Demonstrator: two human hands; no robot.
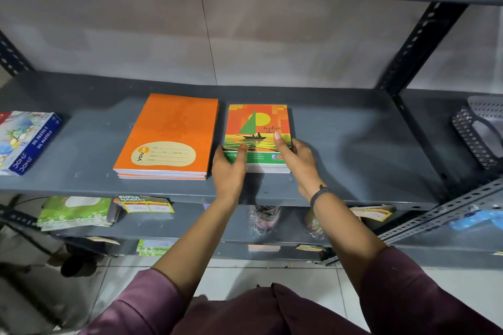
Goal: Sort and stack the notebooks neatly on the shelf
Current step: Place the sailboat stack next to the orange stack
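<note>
Holding the sailboat notebooks [258, 130] at their near end, I have both hands on the smaller of two stacks on the grey shelf [340, 149]. My left hand [228, 168] wraps the near left corner, thumb lying on the green strip of the top cover and the other fingers curled down around the edge of the pile. My right hand [298, 158] clasps the near right corner, with the index finger stretched flat across the cover toward the little boat and the rest of the fingers tucked along the right side. So both hands are closed on this stack, which lies flat with its covers roughly squared.

Just to its left, close beside it but apart, lies the orange notebooks stack [168, 136], taller in format, with a cream name label near the front edge; its lower books sit slightly stepped out at the near end. Farther left, well apart, a box of oil pastels [25, 141] rests at the shelf's end. At the far right, beyond the slotted upright [419, 43], a grey plastic basket [481, 133] stands on the neighbouring shelf. A dark band [319, 194] circles my right wrist, and my maroon sleeves [424, 294] are pushed up my forearms.
</note>
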